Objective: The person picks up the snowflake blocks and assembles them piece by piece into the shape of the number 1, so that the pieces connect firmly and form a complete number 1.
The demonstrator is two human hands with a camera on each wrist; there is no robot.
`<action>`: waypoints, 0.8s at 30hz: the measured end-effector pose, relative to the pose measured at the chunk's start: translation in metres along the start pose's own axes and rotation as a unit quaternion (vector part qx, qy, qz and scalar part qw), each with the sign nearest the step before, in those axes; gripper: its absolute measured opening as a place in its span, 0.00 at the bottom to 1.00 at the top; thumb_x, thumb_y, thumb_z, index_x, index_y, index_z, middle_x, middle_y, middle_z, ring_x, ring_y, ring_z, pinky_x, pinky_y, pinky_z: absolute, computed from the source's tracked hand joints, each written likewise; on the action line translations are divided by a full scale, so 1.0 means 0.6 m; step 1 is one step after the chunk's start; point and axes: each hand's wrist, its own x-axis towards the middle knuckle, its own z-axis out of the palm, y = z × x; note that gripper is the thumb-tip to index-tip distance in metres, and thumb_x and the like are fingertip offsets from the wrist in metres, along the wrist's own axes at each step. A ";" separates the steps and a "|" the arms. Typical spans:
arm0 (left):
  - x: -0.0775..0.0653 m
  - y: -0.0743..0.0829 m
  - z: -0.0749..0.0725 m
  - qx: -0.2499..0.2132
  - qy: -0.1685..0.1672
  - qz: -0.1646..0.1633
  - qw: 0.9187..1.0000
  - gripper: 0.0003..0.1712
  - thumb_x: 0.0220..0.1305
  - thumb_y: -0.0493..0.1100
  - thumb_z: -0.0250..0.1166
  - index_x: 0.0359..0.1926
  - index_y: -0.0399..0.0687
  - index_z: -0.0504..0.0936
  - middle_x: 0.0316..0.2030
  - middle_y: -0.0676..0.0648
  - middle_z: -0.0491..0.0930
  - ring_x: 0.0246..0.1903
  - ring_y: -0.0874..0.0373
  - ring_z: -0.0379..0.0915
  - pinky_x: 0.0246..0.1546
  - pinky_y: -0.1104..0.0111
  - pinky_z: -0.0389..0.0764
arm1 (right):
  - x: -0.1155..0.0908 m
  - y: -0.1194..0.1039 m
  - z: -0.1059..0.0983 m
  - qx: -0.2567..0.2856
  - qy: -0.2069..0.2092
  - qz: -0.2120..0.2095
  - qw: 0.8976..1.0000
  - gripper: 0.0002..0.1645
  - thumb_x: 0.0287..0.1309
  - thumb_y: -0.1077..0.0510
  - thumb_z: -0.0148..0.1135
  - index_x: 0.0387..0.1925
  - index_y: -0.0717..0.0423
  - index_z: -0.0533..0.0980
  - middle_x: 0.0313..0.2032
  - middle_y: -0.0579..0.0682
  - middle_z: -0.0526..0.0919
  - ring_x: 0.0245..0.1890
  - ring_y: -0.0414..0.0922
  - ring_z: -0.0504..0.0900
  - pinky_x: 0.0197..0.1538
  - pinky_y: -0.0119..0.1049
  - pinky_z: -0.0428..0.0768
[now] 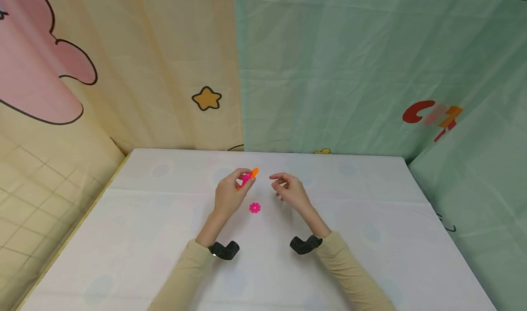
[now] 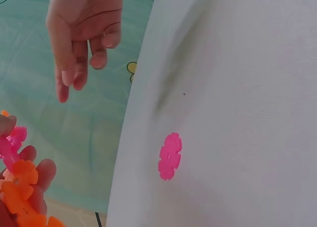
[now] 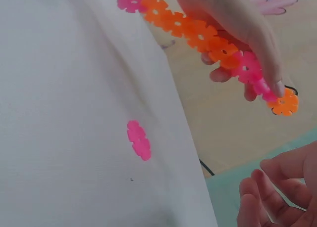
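Note:
My left hand point(image 1: 228, 195) grips a chain of interlocking plastic snowflake discs point(image 3: 200, 36) between thumb and fingers, raised above the table. In the right wrist view the chain is mostly orange discs, with pink ones at the far end and near the thumb. An orange disc point(image 3: 285, 102) sits at the end by the thumb tip. My right hand point(image 1: 291, 193) hovers a little to the right, apart from the chain, its fingers loosely bent and holding nothing. Below and between the hands, a single pink snowflake disc point(image 1: 255, 207) lies flat on the white cloth.
A white-covered table point(image 1: 144, 238) spreads under both arms. Patterned curtains point(image 1: 321, 82) hang behind its far edge and along the sides. Each wrist carries a black camera mount point(image 1: 305, 245) below the hand.

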 end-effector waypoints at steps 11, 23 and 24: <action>0.005 -0.002 -0.008 -0.050 -0.020 -0.035 0.998 0.13 0.63 0.48 0.66 0.47 0.52 0.83 0.34 0.47 0.82 0.15 0.61 0.75 0.19 0.72 0.74 | 0.004 0.021 0.033 -0.056 -0.042 0.020 0.997 0.16 0.57 0.61 0.65 0.49 0.56 0.79 0.38 0.54 0.84 0.22 0.43 0.77 0.26 0.31 0.77; 0.007 -0.001 -0.013 -0.070 -0.048 -0.063 0.994 0.15 0.65 0.48 0.63 0.50 0.49 0.82 0.33 0.46 0.82 0.23 0.47 0.80 0.20 0.72 0.73 | 0.000 0.024 0.058 -0.134 -0.084 0.031 0.987 0.18 0.50 0.58 0.70 0.45 0.54 0.81 0.37 0.50 0.83 0.26 0.41 0.77 0.31 0.31 0.75; 0.008 -0.002 -0.013 -0.072 -0.052 -0.065 0.994 0.16 0.65 0.48 0.63 0.51 0.48 0.82 0.33 0.45 0.83 0.24 0.45 0.81 0.20 0.72 0.73 | 0.000 0.024 0.060 -0.146 -0.089 0.032 0.985 0.18 0.50 0.57 0.71 0.45 0.54 0.81 0.37 0.50 0.83 0.26 0.41 0.77 0.31 0.32 0.74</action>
